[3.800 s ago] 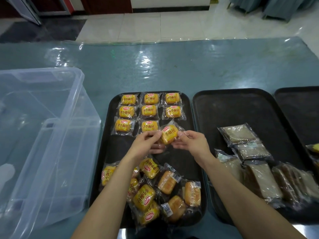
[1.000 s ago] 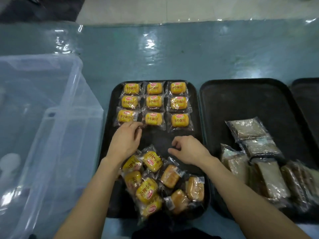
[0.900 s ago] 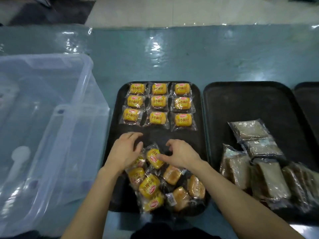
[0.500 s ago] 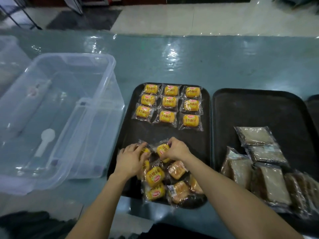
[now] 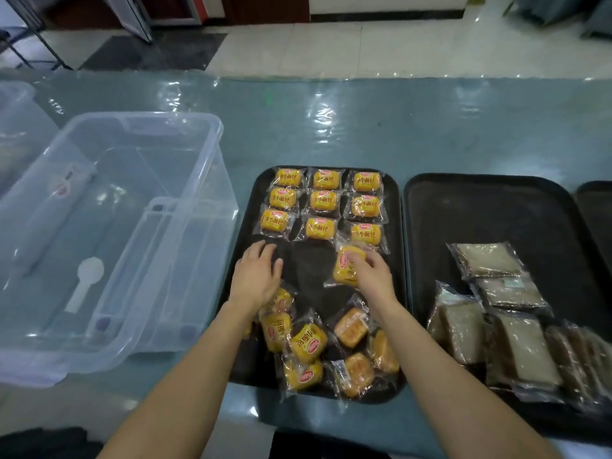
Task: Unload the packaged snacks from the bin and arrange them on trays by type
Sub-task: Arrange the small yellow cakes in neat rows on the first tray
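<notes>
Gripping one yellow bun packet (image 5: 344,270) between thumb and curled fingers, our right hand (image 5: 374,278) held it low over the right side of the left tray (image 5: 246,226). The packet sat just beside the near row of the sorted packets (image 5: 323,200). Its label faced up, tilted off the grid's line.

- Sorted packets: three rows of three, labels up, filling the tray's far end.
- Our left hand (image 5: 256,276): palm down by the tray's left edge, fingers straight and loose, holding nothing. Its wrist lay over the top packet of the loose pile (image 5: 308,342).
- Loose pile: heaped at the tray's near edge, some labels up, some showing a browned side.
- Middle tray (image 5: 496,200): touching the left tray's right edge. Brown packets (image 5: 486,260) crowded its near right corner, several overlapping.
- Third tray (image 5: 596,207): only a sliver seen at the desk's (image 5: 364,127) right edge.
- Clear bin (image 5: 132,226): on the desk's left side, near the left tray. A white spoon-shaped piece (image 5: 87,279) showed through its wall; we could not tell whether it lay inside or beneath.
</notes>
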Action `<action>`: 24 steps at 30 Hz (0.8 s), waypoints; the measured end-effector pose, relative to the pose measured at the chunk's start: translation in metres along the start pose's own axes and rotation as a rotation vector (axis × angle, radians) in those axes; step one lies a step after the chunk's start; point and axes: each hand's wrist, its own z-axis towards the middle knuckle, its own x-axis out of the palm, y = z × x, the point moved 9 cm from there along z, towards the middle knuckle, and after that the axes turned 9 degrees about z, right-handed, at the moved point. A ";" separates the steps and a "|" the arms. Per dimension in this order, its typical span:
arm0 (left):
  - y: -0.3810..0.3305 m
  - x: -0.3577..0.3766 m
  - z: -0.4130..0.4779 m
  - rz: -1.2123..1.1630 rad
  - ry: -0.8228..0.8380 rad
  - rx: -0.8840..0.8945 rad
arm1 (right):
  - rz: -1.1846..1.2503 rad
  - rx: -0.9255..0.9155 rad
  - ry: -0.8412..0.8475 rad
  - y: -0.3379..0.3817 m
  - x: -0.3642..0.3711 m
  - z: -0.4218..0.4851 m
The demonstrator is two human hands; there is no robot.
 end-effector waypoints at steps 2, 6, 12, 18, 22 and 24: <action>-0.003 0.001 0.031 0.017 -0.015 0.040 | 0.025 0.053 -0.085 -0.014 -0.011 -0.003; 0.000 0.023 0.075 0.052 0.013 0.073 | 0.001 0.048 -0.232 -0.032 -0.028 -0.012; 0.001 0.050 0.074 0.005 0.096 0.091 | 0.146 -0.017 -0.253 -0.040 -0.027 -0.029; -0.005 0.043 0.075 -0.031 0.109 0.102 | 0.235 0.037 -0.233 -0.045 -0.020 -0.031; -0.003 0.038 0.069 -0.060 0.114 0.082 | 0.227 0.066 -0.132 -0.039 -0.010 -0.023; -0.003 0.023 0.055 -0.116 0.030 0.045 | 0.233 0.071 -0.088 -0.034 -0.007 -0.019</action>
